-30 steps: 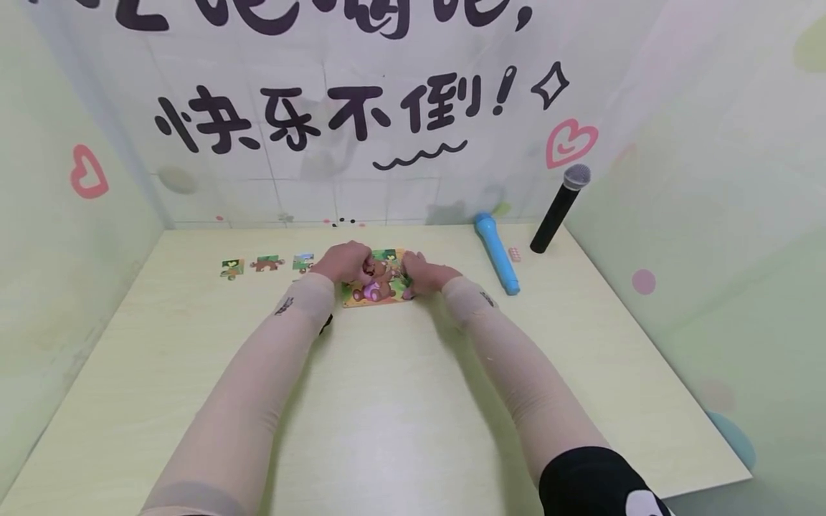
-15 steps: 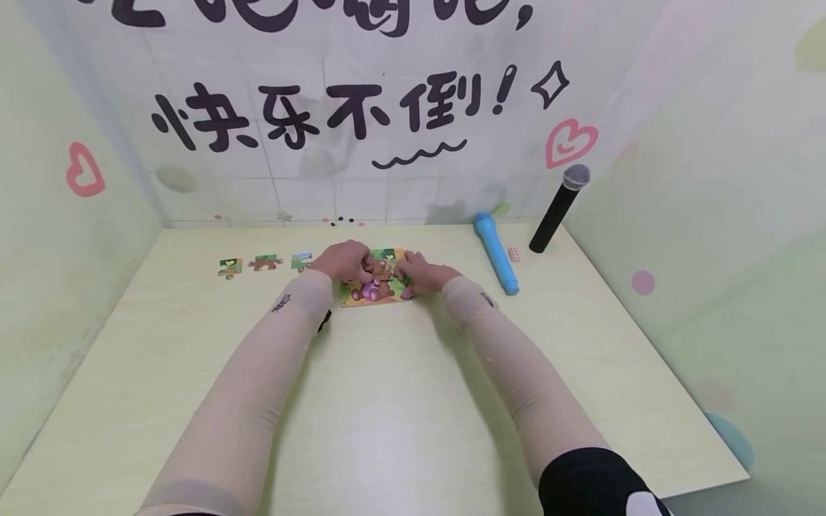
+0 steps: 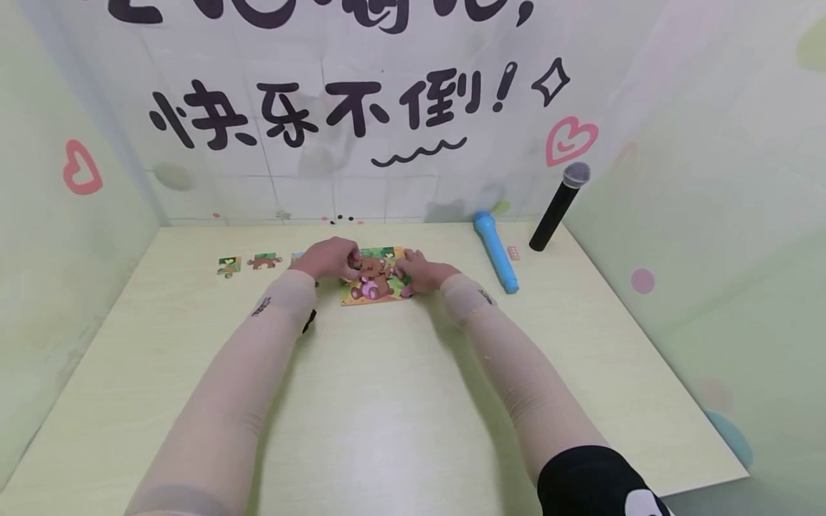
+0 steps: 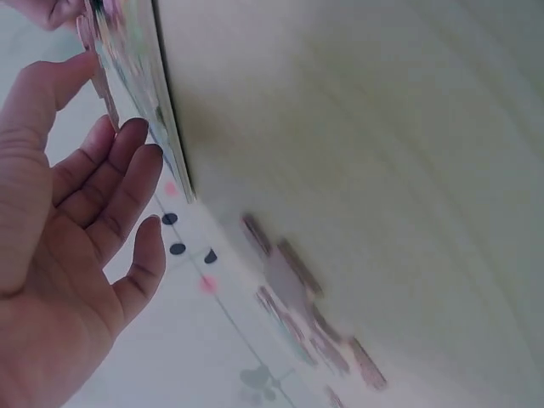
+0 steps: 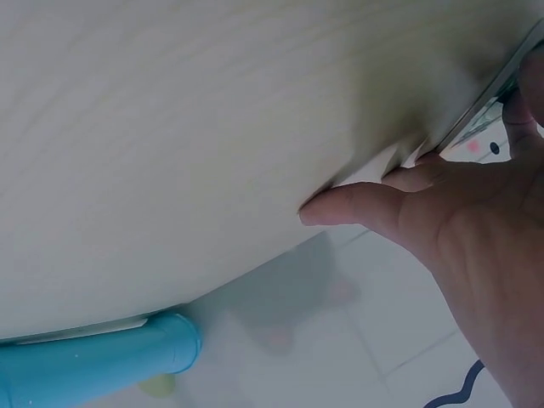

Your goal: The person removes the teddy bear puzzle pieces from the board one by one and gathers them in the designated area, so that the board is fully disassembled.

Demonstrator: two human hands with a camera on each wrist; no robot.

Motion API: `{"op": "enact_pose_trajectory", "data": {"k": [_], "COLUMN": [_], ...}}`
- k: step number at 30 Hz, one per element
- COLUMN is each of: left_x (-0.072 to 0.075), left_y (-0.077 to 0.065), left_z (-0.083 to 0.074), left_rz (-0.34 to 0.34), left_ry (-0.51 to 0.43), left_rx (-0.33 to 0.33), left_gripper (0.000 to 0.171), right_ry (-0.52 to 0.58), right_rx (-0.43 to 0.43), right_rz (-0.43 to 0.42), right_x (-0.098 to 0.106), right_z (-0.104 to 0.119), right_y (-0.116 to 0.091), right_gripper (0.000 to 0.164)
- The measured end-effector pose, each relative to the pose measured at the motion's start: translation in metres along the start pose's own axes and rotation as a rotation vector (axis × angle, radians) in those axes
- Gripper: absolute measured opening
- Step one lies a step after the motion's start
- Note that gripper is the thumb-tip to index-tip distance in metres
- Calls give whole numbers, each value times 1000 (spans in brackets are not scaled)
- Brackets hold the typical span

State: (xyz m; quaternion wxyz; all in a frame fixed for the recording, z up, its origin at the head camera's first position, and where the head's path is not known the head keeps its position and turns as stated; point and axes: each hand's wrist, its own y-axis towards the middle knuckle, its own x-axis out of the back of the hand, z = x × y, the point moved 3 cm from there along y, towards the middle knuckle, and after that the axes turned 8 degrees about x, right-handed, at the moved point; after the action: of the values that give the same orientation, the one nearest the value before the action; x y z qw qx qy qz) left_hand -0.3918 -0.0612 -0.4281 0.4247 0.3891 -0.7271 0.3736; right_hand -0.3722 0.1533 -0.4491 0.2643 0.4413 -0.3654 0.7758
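Observation:
A puzzle board (image 3: 377,292) with a brown bear picture lies flat toward the back of the table. My left hand (image 3: 328,258) is at its left side. Between thumb and fingertips it pinches a thin puzzle piece (image 4: 105,89), seen nearly edge-on in the left wrist view beside the board's edge (image 4: 170,140). At the board's right edge rests my right hand (image 3: 426,274), thumb toward the front and fingertips over the border. In the right wrist view one outer finger (image 5: 353,204) extends straight along the table, while the thumb side is partly cut off.
Loose puzzle pieces lie left of the board, including a green one (image 3: 229,266) and a brown one (image 3: 264,261); another is partly behind my left hand. To the right are a blue toy microphone (image 3: 495,251), a small pink block (image 3: 513,253) and a standing black microphone (image 3: 556,215).
My left hand has shifted left from over the board's middle toward its left edge, uncovering more of the bear. The right hand has stayed at the right edge.

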Motion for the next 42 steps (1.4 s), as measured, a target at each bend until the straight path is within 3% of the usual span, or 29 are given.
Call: {"op": "enact_pose_trajectory", "data": {"k": [6, 23, 32, 42], "left_x": [12, 23, 32, 29], "left_y": [-18, -58, -85, -100], "left_z": [17, 85, 113, 139], "left_rz": [-7, -46, -87, -70], "left_ry": [-65, -153, -144, -144], "left_rx": [-19, 1, -7, 19], "left_gripper": [39, 31, 35, 35], "right_ry": [21, 66, 59, 71], "right_rx": [-10, -16, -34, -32], "right_rz": [10, 36, 39, 41], "right_x": [1, 0, -2, -1], "right_z": [1, -2, -2, -1], "right_y": [-2, -5, -3, -5], "right_gripper": [25, 23, 22, 21]}}
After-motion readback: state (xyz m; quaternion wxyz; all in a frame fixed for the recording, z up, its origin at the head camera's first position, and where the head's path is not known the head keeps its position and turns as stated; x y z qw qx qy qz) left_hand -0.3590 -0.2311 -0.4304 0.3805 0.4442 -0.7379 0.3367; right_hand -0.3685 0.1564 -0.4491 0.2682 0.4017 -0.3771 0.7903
